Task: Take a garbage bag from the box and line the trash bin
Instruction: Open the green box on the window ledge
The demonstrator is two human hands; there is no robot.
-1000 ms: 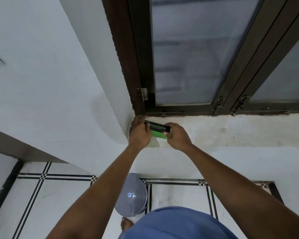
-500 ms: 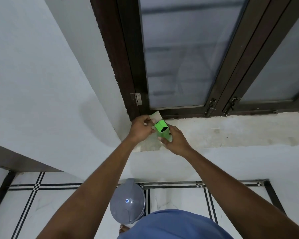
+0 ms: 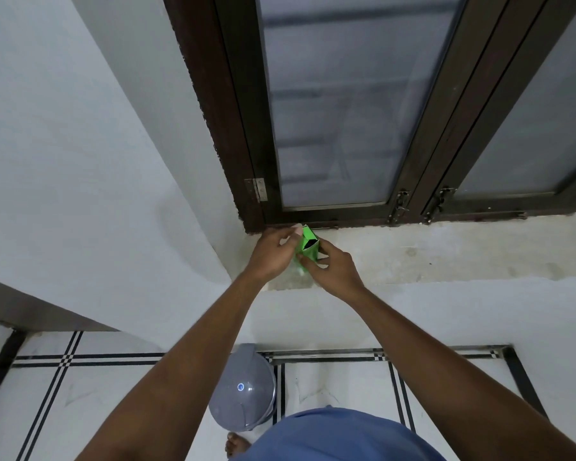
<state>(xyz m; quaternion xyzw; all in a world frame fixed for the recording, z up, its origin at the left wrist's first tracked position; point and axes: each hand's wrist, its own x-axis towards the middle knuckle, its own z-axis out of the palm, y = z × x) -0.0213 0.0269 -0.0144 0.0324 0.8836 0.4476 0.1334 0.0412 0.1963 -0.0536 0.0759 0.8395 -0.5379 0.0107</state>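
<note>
Hands, left and right, clasp green box; print unreadable.

We're indoors, a home by the look of it, probably a bathroom or utility corner, though the wide lens makes that hard to settle. White plastered walls, a dark wooden window frame with frosted panes, a rough concrete sill, white floor tiles with black striped borders, and a grey domed trash bin down below.
</note>
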